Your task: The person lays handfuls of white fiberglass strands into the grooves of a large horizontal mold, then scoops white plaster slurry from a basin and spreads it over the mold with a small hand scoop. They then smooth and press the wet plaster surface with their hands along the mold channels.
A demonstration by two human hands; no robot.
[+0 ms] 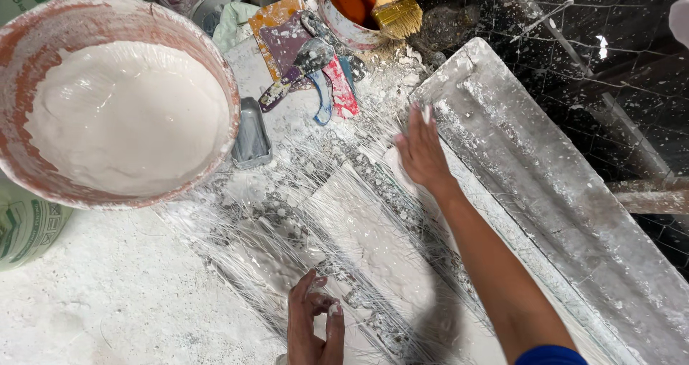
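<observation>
A long white plaster mould (373,243) lies diagonally on the work surface, covered with thin glass-like fibres (287,228). My right hand (421,150) reaches forward, fingers flat and together, pressing on the fibres at the mould's far end. My left hand (313,325) hovers at the bottom of the view over the near fibres, fingers loosely curled and holding nothing that I can see. Both hands are dusted with white plaster.
A large reddish bowl (21,171) of wet white plaster sits at upper left. Several plaster-smeared scrapers (308,63) lie beyond the mould, with a brush (395,10) in a tin (341,24). A second long grey moulding (560,193) lies at right. A small grey tray (251,135) sits by the bowl.
</observation>
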